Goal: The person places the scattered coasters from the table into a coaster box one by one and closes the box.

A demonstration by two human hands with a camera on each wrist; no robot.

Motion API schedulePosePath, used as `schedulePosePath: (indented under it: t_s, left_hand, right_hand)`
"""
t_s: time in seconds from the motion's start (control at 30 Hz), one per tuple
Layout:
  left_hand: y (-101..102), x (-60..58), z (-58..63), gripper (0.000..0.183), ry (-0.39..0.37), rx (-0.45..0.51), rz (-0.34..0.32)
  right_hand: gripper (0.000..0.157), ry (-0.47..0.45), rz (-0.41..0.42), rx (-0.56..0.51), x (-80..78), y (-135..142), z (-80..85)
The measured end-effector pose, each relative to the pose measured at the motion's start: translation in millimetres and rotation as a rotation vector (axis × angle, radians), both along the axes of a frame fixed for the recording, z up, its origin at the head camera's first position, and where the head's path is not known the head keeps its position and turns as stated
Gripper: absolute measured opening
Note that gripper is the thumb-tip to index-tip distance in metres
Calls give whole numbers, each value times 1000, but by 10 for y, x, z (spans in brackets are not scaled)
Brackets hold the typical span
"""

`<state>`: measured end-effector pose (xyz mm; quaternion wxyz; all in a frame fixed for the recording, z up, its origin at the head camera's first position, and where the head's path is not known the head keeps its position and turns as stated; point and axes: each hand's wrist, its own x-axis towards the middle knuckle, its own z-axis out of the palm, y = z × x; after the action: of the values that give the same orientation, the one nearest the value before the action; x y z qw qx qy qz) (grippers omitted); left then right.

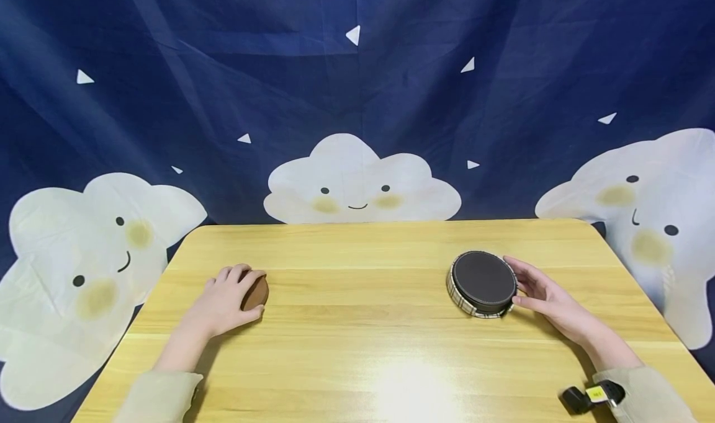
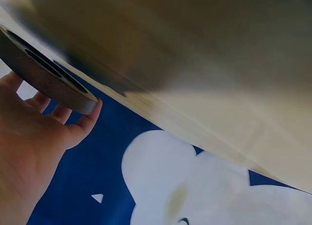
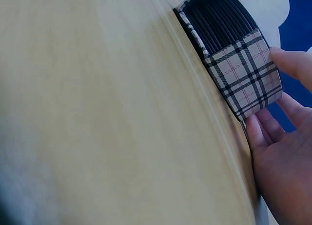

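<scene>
On the left of the table, my left hand [image 1: 226,302] grips a round brown disc [image 1: 256,294], thumb at its near edge and fingers over the far side. In the left wrist view, this thick disc [image 2: 48,81] shows dark recesses in one face. My right hand [image 1: 553,302] holds the right side of a round coaster holder [image 1: 485,278] with a black stitched top. The right wrist view shows the holder's plaid side wall [image 3: 246,74] between thumb and fingers. Through its side opening, stacked black layers [image 3: 217,23] are visible.
Both hands are over a light wooden table [image 1: 346,330], with a wide stretch of tabletop between them. Behind its far edge hangs a dark blue cloth [image 1: 290,100] printed with white clouds. A small black device [image 1: 592,397] sits at the right cuff.
</scene>
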<state>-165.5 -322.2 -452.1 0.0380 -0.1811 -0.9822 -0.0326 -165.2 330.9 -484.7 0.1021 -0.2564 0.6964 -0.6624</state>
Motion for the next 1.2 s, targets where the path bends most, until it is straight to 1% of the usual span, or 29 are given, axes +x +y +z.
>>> schedulePosePath:
  t_s: [0.23, 0.47, 0.7, 0.87, 1.2]
  left_hand:
    - [212, -104, 8, 71, 16, 4, -46]
    - [446, -228, 53, 74, -6, 9, -79]
    - [701, -322, 55, 75, -24, 13, -147]
    - [888, -391, 52, 75, -42, 19, -182]
    - [1305, -506, 66, 76, -52, -11, -266]
  right_hand:
    - [76, -2, 6, -5, 4, 3, 3]
    - [76, -12, 8, -12, 11, 7, -4]
    - [75, -14, 10, -13, 8, 6, -4]
    - [75, -16, 7, -13, 15, 4, -11]
    - [75, -6, 3, -7, 17, 4, -8]
